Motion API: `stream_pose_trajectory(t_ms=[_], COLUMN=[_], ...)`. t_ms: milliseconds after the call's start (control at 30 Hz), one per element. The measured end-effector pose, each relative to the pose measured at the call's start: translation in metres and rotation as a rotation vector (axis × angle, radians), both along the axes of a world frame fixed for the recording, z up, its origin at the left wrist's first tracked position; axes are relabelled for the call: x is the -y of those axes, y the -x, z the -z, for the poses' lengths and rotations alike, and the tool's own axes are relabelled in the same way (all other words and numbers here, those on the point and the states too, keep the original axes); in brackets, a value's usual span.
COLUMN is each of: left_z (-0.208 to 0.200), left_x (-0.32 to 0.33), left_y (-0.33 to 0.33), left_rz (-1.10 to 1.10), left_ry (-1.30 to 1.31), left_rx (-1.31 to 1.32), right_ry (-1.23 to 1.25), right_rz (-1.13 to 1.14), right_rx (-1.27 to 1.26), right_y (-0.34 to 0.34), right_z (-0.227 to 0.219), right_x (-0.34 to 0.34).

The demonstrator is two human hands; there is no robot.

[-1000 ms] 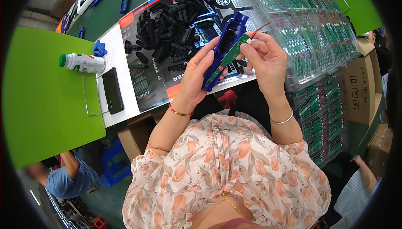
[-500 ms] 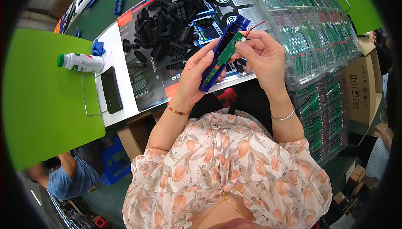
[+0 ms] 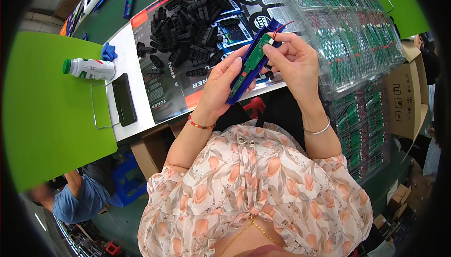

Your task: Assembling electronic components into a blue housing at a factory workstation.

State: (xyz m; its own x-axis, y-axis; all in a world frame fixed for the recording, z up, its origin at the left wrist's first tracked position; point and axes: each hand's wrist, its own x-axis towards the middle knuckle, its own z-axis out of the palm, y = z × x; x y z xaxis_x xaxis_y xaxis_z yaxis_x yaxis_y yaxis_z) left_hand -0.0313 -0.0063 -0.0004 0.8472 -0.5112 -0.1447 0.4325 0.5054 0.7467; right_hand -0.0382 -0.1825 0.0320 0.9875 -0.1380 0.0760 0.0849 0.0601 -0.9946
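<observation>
My left hand [image 3: 218, 84] is wrapped round a long dark-blue plastic housing [image 3: 233, 97], tilted with its far end to the right. Along the inside of this housing lies a narrow green circuit board [image 3: 255, 57]. The fingers of my right hand [image 3: 297, 64] are closed on the board's far end, thumb on its face beside a small white connector. A red wire [image 3: 283, 26] sticks out past the housing's far end, above my right fingers. Beyond my left hand, a heap of black ribbed plastic parts [image 3: 188, 29] covers the printed sheets.
Clear plastic trays of green circuit boards [image 3: 350, 41] are stacked at the right. On the left are a dark phone [image 3: 124, 99], a white bottle with a green cap [image 3: 91, 69] and a green panel [image 3: 51, 111]. Another person's blue sleeve [image 3: 80, 200] shows at lower left.
The housing has turned to show more of its open inside, and the board now lies more in line with it. My right fingers stay on the board's far end.
</observation>
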Motion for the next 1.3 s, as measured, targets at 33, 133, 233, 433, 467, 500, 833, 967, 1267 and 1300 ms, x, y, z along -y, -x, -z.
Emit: stream_pose_trajectory(t_ms=[33, 133, 233, 433, 467, 500, 833, 967, 1267, 1300], left_z=[-0.001, -0.003, 0.006, 0.003, 0.001, 0.000, -0.006, -0.017, -0.048, -0.046], left_x=[0.000, 0.001, 0.002, 0.006, 0.006, 0.006, -0.013, -0.038, -0.124, -0.125], left_y=[0.001, 0.003, 0.007, 0.007, 0.006, 0.006, -0.001, -0.015, -0.174, -0.197], left_rz=[0.002, -0.018, -0.058, -0.158, -0.165, -0.172, -0.224, -0.289, -0.552, -0.576], left_ry=[-0.006, -0.080, -0.168, -0.222, -0.221, -0.220, -0.364, -0.406, -0.599, -0.618], left_rx=[0.014, 0.042, 0.183, 0.150, 0.140, 0.129, 0.249, 0.241, 0.255, 0.227], right_ry=[0.022, 0.113, 0.168, 0.310, 0.244, 0.179, 0.197, 0.433, 1.016, 1.018], right_rz=[0.007, 0.045, 0.085, 0.141, 0.169, 0.197, 0.088, 0.080, 0.096, 0.148], right_rx=[0.001, 0.019, 0.077, 0.188, 0.182, 0.176, 0.103, 0.124, 0.334, 0.439], right_y=[0.000, 0.002, 0.001, 0.009, 0.009, 0.008, -0.010, -0.025, -0.082, -0.091], right_z=[0.001, 0.005, 0.016, 0.004, 0.004, 0.004, 0.022, 0.029, 0.039, 0.042], right_x=[0.000, -0.001, -0.004, -0.022, -0.025, -0.026, -0.019, -0.018, -0.041, -0.048])
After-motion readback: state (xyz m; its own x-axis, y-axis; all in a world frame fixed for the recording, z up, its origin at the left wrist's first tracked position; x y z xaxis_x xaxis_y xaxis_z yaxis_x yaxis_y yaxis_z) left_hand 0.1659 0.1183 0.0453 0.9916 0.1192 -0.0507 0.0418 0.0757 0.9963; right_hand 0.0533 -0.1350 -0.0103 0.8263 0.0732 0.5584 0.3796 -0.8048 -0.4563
